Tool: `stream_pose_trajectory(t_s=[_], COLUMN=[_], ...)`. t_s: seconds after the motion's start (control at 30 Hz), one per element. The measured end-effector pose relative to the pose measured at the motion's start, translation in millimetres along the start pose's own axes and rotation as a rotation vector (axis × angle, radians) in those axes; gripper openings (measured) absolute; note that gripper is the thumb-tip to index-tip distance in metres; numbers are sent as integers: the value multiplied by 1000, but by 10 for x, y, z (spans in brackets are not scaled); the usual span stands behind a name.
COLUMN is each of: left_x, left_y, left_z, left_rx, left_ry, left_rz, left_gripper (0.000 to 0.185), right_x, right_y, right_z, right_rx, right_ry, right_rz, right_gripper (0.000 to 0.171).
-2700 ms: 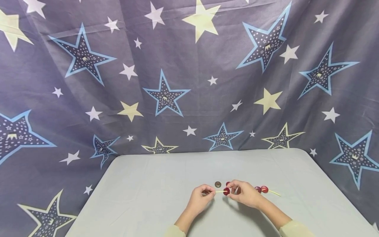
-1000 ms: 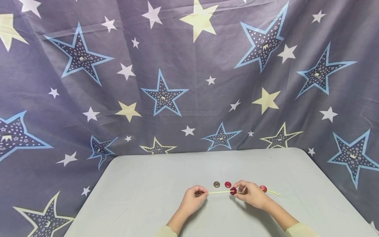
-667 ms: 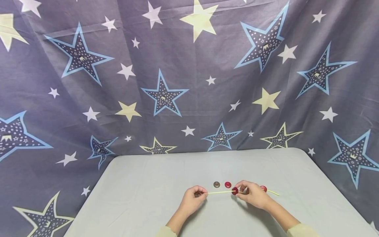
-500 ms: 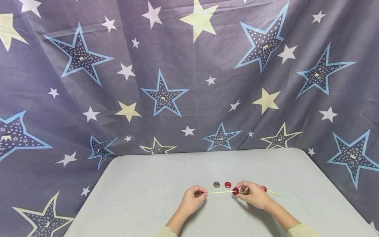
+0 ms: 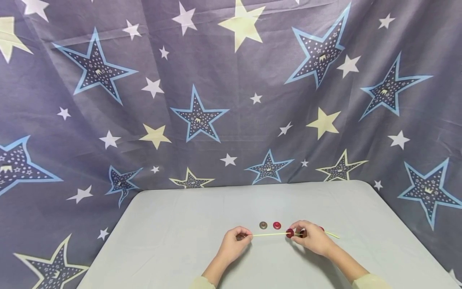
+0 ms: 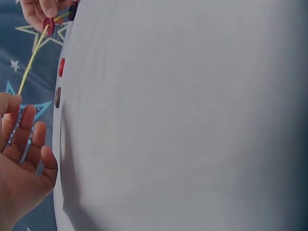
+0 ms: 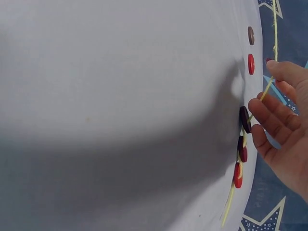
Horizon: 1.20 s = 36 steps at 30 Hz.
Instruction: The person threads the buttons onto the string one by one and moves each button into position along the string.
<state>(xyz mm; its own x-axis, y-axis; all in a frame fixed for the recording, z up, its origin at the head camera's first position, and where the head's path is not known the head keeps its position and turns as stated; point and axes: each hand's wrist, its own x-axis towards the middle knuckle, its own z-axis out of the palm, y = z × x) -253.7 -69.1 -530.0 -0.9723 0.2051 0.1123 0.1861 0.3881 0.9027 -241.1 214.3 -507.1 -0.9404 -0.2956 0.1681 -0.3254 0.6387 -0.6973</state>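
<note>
Head view: left hand (image 5: 234,244) at roughly 6 o'clock on the pale grey table (image 5: 173,241), fingers curled, thumb and forefinger pinching the near end of a thin yellow cord (image 5: 268,234). The cord runs taut toward 3 o'clock to the right hand (image 5: 313,240), whose curled fingertips pinch a red button (image 5: 290,233) threaded on the cord. Cord tail (image 5: 332,235) emerges past the right hand and lies on the table. Right wrist view: three more buttons sit threaded on the cord behind the right hand, a dark one (image 7: 245,119), a dark red one (image 7: 242,148) and a red one (image 7: 237,175), close together, resting at the table surface; the right fingers (image 7: 272,115) curve over the cord just beside the dark one. Left wrist view: the left fingers (image 6: 24,134) are loosely bent, the cord leaving from the fingertips toward the held button at 11 o'clock in that picture. Two loose buttons lie flat on the table just beyond the cord, toward 12 o'clock from the hands: a brown button (image 5: 263,225) and a loose red button (image 5: 276,225), side by side, apart from each other and from the cord. Backdrop: grey-blue star curtain (image 5: 216,100); its large stars carry small crown marks. No legible writing, brand or label on any item.
</note>
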Motion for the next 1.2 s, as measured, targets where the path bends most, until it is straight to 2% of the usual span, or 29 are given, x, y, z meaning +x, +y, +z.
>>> stream_pose_trajectory(t_s=[1.2], left_x=[-13], left_y=[-22], left_z=[16], left_rx=[-34], left_ry=[8], left_rz=[26], left_gripper=[9], right_x=[-68], right_y=[185], right_z=[-70], right_rx=[-26], right_ry=[37], right_rz=[29], right_gripper=[22])
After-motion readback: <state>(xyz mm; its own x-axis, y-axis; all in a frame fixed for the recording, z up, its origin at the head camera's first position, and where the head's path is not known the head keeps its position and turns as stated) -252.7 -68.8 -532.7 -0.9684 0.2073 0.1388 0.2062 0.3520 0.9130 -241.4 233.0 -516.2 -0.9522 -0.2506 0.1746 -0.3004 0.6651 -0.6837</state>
